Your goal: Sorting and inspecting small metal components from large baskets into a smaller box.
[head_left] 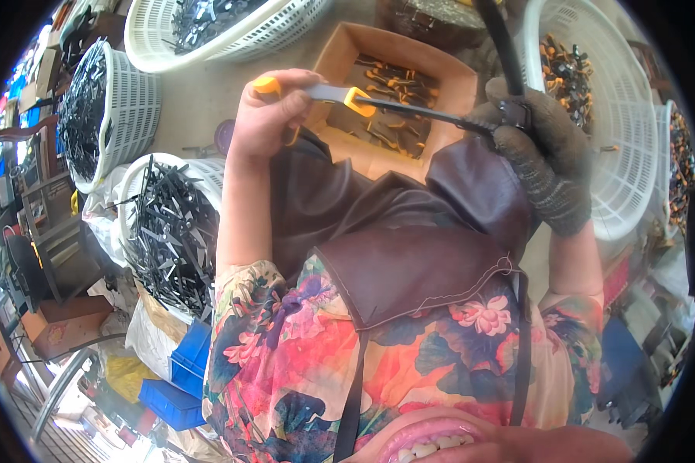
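My left hand [279, 108] is bare and closed around the handle of a tool [332, 93] with grey and yellow grips. Its long, narrow dark shaft [421, 112] runs right, to the fingers of my right hand [544, 150]. A dark, worn work glove covers that hand, and its fingers are curled. A black bar [500, 38] comes down from the top edge to the gloved fingers. What exactly they grip there is hidden. Below the tool sits an open cardboard box [455, 69], with many black-and-orange handled tools [398, 81] lying in it.
White plastic baskets of dark metal blades stand at left: one at the top [247, 38], one farther left [135, 100], one nearer [143, 174]. Another white basket [625, 154] at right holds black-and-orange pieces. Blue bins [170, 405] lie lower left. A brown apron [417, 270] covers my lap.
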Motion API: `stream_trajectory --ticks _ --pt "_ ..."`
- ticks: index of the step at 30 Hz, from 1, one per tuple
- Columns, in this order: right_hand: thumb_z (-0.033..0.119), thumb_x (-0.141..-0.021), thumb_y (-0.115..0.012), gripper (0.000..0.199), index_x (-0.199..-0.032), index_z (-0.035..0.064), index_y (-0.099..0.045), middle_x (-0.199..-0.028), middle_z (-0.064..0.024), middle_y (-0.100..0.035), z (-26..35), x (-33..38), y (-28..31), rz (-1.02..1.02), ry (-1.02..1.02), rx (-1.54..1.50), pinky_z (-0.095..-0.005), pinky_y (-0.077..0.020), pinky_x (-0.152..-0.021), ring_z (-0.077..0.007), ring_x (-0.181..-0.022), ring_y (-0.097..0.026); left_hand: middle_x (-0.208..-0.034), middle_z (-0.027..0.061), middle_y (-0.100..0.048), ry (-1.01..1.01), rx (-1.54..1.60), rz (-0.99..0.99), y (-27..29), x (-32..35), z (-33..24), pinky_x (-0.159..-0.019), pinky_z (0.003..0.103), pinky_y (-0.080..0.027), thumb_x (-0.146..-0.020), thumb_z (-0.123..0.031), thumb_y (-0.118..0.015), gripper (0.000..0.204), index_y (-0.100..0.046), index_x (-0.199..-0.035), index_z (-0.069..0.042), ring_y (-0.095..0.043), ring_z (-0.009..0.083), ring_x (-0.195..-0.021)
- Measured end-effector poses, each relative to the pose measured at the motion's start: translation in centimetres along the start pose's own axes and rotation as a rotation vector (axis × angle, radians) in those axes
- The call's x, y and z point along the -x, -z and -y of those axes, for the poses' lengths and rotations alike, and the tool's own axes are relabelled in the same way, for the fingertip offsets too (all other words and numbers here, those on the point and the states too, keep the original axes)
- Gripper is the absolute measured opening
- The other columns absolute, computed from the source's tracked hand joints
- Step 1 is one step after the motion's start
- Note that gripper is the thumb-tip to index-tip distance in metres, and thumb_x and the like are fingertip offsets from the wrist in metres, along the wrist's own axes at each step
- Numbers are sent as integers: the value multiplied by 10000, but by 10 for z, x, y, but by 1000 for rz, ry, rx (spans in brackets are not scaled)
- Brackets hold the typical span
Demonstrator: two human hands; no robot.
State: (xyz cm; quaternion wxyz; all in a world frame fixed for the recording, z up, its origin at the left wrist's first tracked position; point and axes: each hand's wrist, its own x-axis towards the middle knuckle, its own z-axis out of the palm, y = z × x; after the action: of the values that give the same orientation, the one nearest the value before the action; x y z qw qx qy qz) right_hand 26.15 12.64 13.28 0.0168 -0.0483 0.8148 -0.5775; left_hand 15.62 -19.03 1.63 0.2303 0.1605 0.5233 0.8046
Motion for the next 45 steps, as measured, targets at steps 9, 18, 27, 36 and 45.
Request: stream_trajectory --ticks 9,18,27,36,45 --pt "97 -855 -636 350 -1192 36 -564 -1014 -95 -669 -2 -7 -1 30 192 320 -272 -511 -787 -157 -917 -655 -918 154 -650 55 -107 -157 -11 4 5 -518 194 -394 -843 -94 -662 269 -611 -1067 46 -495 99 -605" --pt "114 -873 -629 334 -1188 25 -562 -1015 -60 -655 -17 -13 16 44 -87 36 -247 -512 -745 -113 -864 -625 -778 91 -618 -38 -301 -280 -18 2 8 -493 186 -378 -869 -60 -620 216 -612 -1051 55 -476 88 -548" --pt "60 -885 -586 374 -1218 -79 -488 -968 -126 -620 -5 -2 0 -65 45 -169 -249 -454 -645 -136 -744 -556 -1098 188 -599 -154 4 -60 4 4 6 -523 195 -394 -862 -95 -635 253 -597 -1093 1 -526 135 -683" --pt "-16 -863 -587 361 -1212 -50 -498 -1054 -165 -628 -12 -5 -1 31 70 -139 -263 -498 -711 -188 -905 -616 -1102 196 -590 -146 -15 -42 7 8 6 -538 187 -426 -858 -90 -639 246 -599 -1083 1 -545 134 -705" --pt "60 -835 -654 348 -1158 -31 -560 -989 -97 -660 1 -10 5 83 374 456 -287 -490 -797 -165 -917 -628 -1009 151 -639 -165 -2 -39 -3 6 2 -554 215 -407 -820 -25 -639 235 -626 -1049 26 -522 104 -644"
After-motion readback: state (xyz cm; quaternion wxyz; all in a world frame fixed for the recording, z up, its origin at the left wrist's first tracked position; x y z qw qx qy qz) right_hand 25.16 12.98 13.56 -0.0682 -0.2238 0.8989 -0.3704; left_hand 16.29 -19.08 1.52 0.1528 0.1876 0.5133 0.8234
